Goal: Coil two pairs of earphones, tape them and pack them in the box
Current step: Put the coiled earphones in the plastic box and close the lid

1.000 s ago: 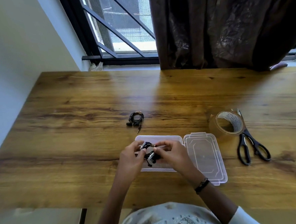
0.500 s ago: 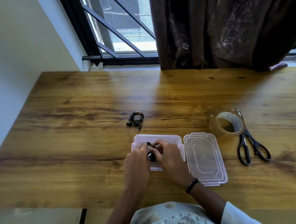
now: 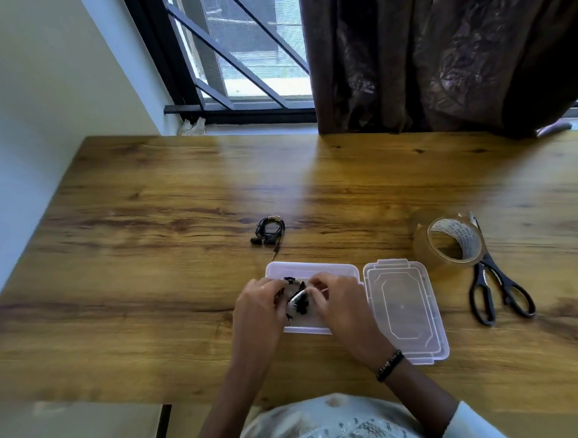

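Note:
A clear plastic box [image 3: 312,271] lies open near the table's front, its hinged lid [image 3: 403,308] flat to the right. Inside it sits a coiled black pair of earphones [image 3: 297,301]. My left hand [image 3: 257,308] and my right hand [image 3: 337,304] are both over the box, fingers curled around that coil from either side; the coil is partly hidden by them. A second black coiled pair of earphones [image 3: 268,232], bound with tape, lies on the wood just beyond the box.
A roll of brown packing tape [image 3: 450,243] stands right of the lid, with black scissors [image 3: 496,290] beside it. A wooden table [image 3: 148,261] stretches left and back to a window and dark curtain [image 3: 439,50].
Both hands have lowered the coiled earphones from above the box's near edge down into the box. The other coil, tape and scissors have not moved.

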### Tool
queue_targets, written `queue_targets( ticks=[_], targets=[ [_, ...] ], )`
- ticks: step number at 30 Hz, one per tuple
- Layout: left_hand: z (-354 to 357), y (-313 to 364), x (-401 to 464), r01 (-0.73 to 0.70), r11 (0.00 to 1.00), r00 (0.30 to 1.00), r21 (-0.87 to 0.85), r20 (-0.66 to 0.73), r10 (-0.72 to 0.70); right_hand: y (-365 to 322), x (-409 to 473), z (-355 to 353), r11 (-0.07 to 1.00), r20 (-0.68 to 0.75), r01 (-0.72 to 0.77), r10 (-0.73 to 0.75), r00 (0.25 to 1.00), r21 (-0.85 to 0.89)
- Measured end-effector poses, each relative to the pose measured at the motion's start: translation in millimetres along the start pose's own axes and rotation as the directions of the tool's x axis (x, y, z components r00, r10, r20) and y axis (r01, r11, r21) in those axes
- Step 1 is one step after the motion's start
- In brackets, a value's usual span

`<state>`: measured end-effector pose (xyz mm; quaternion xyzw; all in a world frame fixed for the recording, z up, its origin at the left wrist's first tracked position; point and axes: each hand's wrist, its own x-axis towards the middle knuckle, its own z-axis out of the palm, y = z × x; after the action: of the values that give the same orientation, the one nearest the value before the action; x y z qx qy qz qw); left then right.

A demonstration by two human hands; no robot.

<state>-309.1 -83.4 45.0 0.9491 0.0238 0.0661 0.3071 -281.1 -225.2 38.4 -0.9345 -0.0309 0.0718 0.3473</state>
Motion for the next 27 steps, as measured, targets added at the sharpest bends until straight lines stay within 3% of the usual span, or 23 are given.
queue_targets(
  ticks=[3,8,15,20,27],
  targets=[
    [-12,0,14,0.021,0.991,0.997,-0.134,-0.072,-0.031,-10,8,-16,0.997,-0.096,0.072,-0.072,0.993,-0.004],
    [-17,-12,67,0.016,0.981,0.987,-0.196,-0.155,-0.047,-29,59,-19,0.994,-0.123,0.090,-0.082,0.989,0.058],
    [9,-39,132,0.119,0.986,0.987,-0.118,-0.092,-0.130,-25,123,13,0.996,-0.074,-0.042,0.048,0.996,0.080],
    [22,-45,142,0.166,0.985,0.986,-0.049,0.004,-0.166,-24,133,27,0.992,-0.064,-0.059,0.067,0.996,0.114],
    [22,-42,141,0.149,0.987,0.988,-0.064,-0.027,-0.151,-19,136,33,0.984,-0.041,-0.083,0.091,0.995,0.158]
  ],
)
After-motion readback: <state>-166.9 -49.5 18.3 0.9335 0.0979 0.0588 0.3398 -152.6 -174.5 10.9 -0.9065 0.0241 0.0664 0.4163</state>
